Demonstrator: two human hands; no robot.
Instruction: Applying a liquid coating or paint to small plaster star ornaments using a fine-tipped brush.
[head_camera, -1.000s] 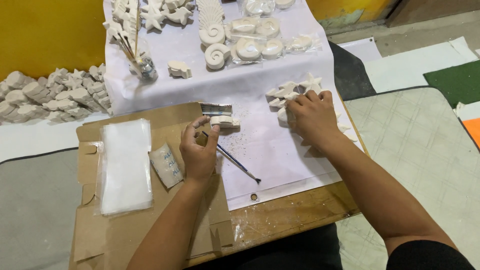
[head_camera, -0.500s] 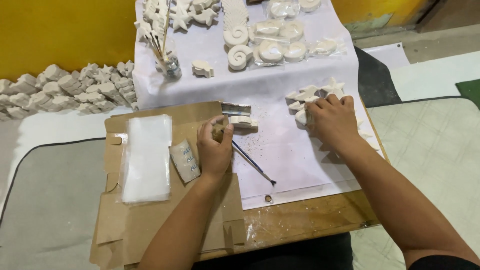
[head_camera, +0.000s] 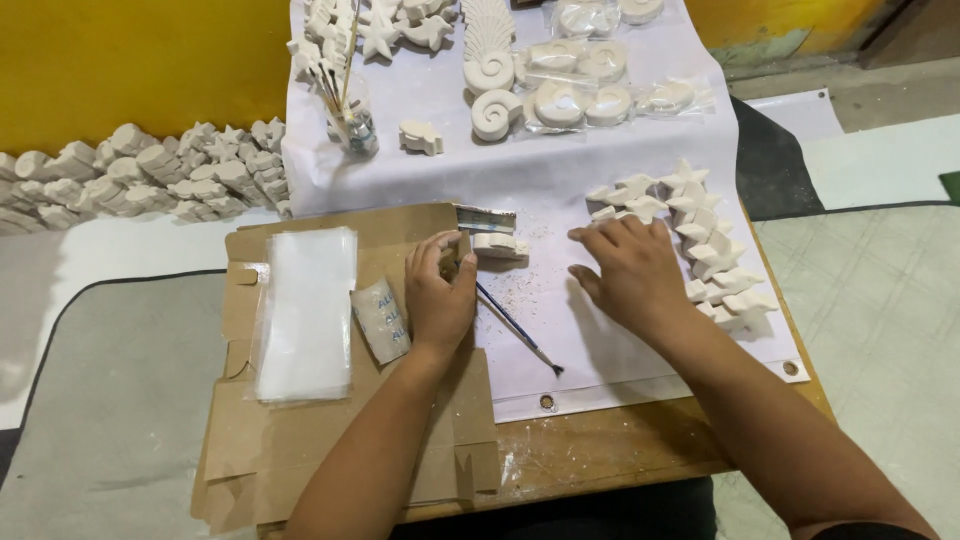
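Left of the left hand's (head_camera: 440, 295) grip lie clear plastic bags (head_camera: 305, 310) on flattened cardboard (head_camera: 250, 440). That grip is closed on a small white plaster figure (head_camera: 497, 244), just above a thin brush (head_camera: 515, 325). Further right, the right hand (head_camera: 630, 270) rests flat, fingers spread, grip open, touching a row of white star figures (head_camera: 715, 250) on the desk (head_camera: 600, 460).

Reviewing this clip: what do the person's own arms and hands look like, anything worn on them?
Both arms are bare from wrist to above the elbow. The left hand and right hand wear no gloves, and no rings, watch or bands show. Only a dark sleeve edge appears at the right upper arm, at the frame's bottom.
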